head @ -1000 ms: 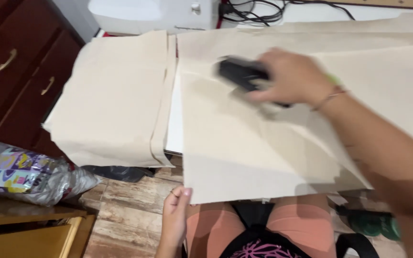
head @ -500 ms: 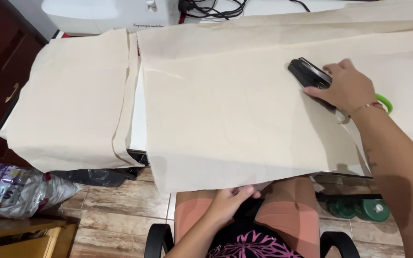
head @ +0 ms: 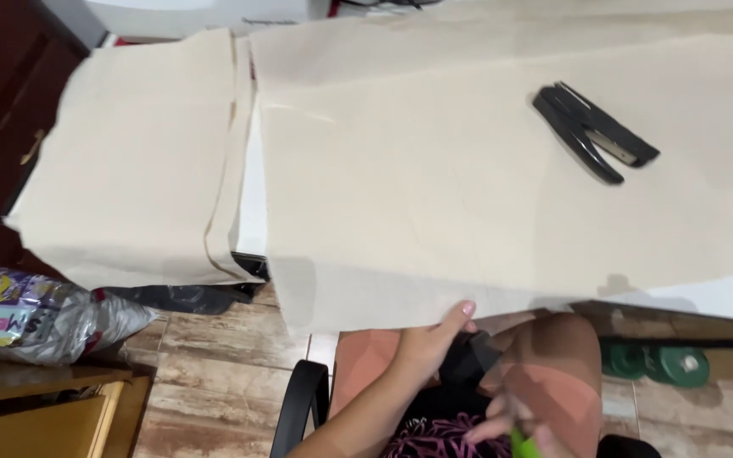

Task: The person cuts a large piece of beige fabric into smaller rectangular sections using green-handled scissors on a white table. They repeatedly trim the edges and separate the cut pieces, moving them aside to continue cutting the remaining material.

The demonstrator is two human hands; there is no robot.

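Paper sheet (head: 468, 212), large and beige, lies spread over the counter (head: 723, 297), its near edge overhanging just above the left hand (head: 422, 348). That hand's fingers (head: 460, 312) curl up against the hanging edge, touching it from below; whether they pinch it I cannot tell. The right hand (head: 502, 420) sits low by the lap, blurred, fingers partly curled, contents unclear. A black stapler (head: 594, 131) rests on the sheet well beyond the fingers. The sheet looks light, floppy and crease-prone, probably best held at the edge with a flat pinch. A folded stack (head: 146, 178) lies off to the left.
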